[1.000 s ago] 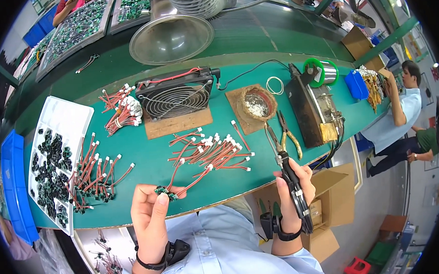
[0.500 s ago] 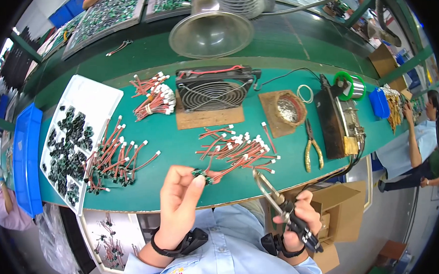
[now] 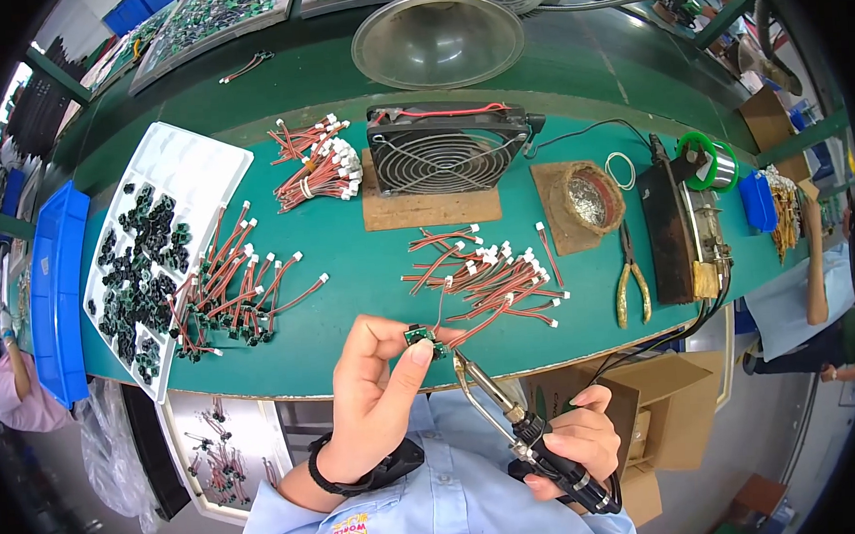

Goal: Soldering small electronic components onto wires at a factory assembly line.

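Note:
My left hand (image 3: pixel 380 381) pinches a small green circuit board (image 3: pixel 418 336) between thumb and fingers, just above the bench's front edge. Thin wires run from the board, one of them up to a white plug. Wrapped in my right hand (image 3: pixel 591 442) is a soldering iron (image 3: pixel 525 426) with a thin curved metal tube along its shaft. The iron's tip meets or nearly meets the board's right edge; contact is too small to make out. Beyond the hands lies a pile of red-brown wire leads with white plugs (image 3: pixel 491 278).
Left are a white tray (image 3: pixel 219 162) of small boards, wired boards (image 3: pixel 240 286) and a blue bin (image 3: pixel 57 296). A fan (image 3: pixel 446 155) stands behind the leads. Rightward sit a solder pot (image 3: pixel 591 205), pliers (image 3: pixel 632 290), a black soldering unit (image 3: pixel 668 235) and a solder spool (image 3: pixel 724 169). A co-worker (image 3: pixel 806 286) is at far right.
The soldering iron has moved left to the board's edge from a spot well right of it. My left hand still pinches the board. The view has shifted slightly.

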{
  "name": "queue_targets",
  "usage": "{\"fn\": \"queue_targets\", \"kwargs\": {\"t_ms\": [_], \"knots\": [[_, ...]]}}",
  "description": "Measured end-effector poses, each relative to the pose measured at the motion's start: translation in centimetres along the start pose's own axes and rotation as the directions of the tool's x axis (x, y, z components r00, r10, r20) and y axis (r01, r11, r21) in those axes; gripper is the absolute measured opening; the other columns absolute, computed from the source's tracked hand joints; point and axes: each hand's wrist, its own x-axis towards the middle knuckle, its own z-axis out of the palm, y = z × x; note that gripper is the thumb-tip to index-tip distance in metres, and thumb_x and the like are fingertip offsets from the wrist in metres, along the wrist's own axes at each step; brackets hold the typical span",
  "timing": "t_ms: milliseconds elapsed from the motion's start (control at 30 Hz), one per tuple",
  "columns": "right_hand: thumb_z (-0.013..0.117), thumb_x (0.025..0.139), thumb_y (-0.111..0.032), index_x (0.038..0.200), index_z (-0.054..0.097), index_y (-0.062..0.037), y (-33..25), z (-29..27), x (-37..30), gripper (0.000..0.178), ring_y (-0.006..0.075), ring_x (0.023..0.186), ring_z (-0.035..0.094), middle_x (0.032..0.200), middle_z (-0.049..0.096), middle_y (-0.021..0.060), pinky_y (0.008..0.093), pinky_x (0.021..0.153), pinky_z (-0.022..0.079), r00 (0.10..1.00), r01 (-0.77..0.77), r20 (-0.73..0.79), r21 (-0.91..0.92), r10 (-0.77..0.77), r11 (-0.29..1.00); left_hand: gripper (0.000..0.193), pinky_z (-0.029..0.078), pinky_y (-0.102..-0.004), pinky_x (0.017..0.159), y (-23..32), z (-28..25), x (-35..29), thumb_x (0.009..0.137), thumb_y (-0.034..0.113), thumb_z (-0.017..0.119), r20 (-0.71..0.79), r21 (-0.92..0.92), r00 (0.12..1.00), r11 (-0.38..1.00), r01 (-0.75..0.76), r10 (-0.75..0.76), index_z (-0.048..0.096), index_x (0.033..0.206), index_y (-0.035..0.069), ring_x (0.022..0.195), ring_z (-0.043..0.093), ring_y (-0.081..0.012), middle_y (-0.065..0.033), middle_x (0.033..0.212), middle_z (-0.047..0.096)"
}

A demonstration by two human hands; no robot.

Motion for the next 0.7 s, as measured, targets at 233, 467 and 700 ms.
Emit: {"fn": "queue_targets", "kwargs": {"t_ms": [233,467,700], "knots": [[0.071,0.070,-0.036,0.100,0.054,-0.0089,-0.02,0.05,0.25,0.044,0.0144,0.049,0.053,0.052,0.057,-0.0017,0.0378,0.073,0.034,1.000,0.002,0.024,-0.009,-0.002,1.000,0.009,0.041,-0.0296,0.087,0.05,-0.11,-0.09,0.091,0.000,0.046,0.021,0.005,1.000,1.000,-0.010,0.010,0.039,0.096,0.001,0.101,0.056,-0.0181,-0.0190,0.104,0.060],[0.071,0.070,-0.035,0.099,0.053,-0.0090,0.01,0.11,0.16,0.043,0.0144,0.049,0.053,0.052,0.057,-0.0017,0.0379,0.074,0.034,1.000,-0.001,0.012,-0.008,0.001,1.000,0.009,0.041,-0.0296,0.088,0.09,0.07,-0.06,0.091,0.000,0.047,0.016,0.035,0.999,0.999,-0.036,0.035,0.039,0.095,0.002,0.100,0.057,-0.0183,-0.0198,0.103,0.061],[0.070,0.070,-0.035,0.100,0.053,-0.0090,-0.02,0.14,0.14,0.043,0.0146,0.048,0.053,0.052,0.057,-0.0016,0.0378,0.074,0.034,1.000,-0.001,0.012,-0.004,0.001,1.000,0.010,0.042,-0.0296,0.087,0.02,0.03,-0.20,0.090,0.000,0.047,0.008,0.069,0.998,0.996,-0.055,0.054,0.039,0.095,0.001,0.098,0.058,-0.0185,-0.0201,0.102,0.062]]}}
